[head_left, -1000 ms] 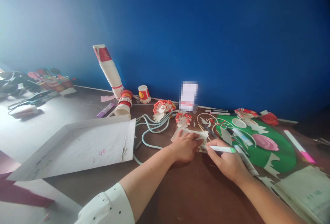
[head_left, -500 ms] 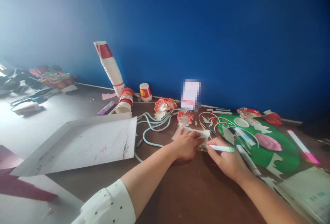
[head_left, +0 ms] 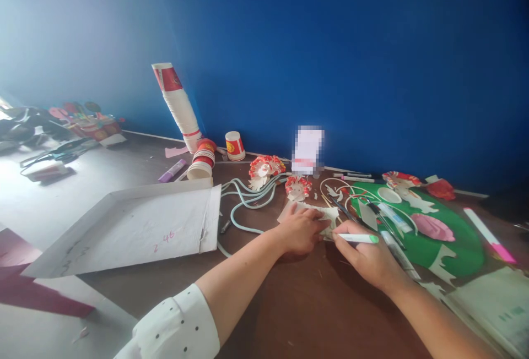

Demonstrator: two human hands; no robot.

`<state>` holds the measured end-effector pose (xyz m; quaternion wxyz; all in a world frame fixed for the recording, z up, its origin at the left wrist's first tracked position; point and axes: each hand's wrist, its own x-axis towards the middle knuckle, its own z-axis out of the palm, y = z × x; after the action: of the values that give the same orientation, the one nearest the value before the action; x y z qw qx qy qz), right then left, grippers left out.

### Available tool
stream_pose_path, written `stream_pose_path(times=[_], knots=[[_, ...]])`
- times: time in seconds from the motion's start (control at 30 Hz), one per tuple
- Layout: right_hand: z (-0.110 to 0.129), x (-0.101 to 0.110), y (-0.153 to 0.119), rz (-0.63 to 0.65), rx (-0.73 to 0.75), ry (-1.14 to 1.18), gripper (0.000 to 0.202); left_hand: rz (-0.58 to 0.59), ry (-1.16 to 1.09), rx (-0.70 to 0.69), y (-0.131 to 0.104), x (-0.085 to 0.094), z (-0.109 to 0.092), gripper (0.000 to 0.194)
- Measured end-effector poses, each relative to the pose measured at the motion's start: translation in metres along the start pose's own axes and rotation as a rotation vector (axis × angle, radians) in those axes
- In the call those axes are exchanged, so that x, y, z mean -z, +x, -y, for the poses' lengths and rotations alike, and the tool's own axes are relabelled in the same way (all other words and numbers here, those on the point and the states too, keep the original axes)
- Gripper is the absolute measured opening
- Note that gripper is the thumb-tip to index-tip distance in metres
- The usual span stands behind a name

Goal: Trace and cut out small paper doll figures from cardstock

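Note:
My left hand (head_left: 302,230) lies flat with its fingers spread on a piece of white paper (head_left: 330,213), pressing it to the brown table. In my right hand (head_left: 363,254) is a white marker (head_left: 354,238) with a green end, held in a pinch. Its other end points at the paper's right edge beside my left fingers; the tip itself is hidden. Just beyond the paper sits a cut red-and-white paper cup (head_left: 297,188), and behind it to the left is another cut cup (head_left: 266,166) with white cut-outs.
A large white box lid (head_left: 136,232) lies at left. Stacked paper cups (head_left: 182,111) lean against the blue wall (head_left: 330,45). A pale blue cable (head_left: 243,202) winds behind my left arm. On the right, a green sheet (head_left: 458,249) holds pens and paper scraps; a pink-capped marker (head_left: 487,232) lies there.
The whole view has shifted slightly. My left hand stays on the paper, and the marker remains in my right hand at almost the same spot by the paper's edge.

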<state>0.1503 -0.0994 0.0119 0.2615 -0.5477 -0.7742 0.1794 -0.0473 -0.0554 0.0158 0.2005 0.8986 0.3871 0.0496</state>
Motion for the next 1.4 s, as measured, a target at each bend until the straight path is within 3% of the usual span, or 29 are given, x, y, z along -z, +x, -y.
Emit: stream_pose_path(times=[0.77, 1.4], knots=[[0.009, 0.009, -0.004, -0.014, -0.044, 0.061, 0.020, -0.020, 0.003, 0.004, 0.001, -0.005, 0.002, 0.049], [-0.004, 0.008, -0.011, 0.047, 0.099, 0.023, 0.017, -0.020, -0.016, 0.005, 0.001, -0.006, 0.003, 0.047]])
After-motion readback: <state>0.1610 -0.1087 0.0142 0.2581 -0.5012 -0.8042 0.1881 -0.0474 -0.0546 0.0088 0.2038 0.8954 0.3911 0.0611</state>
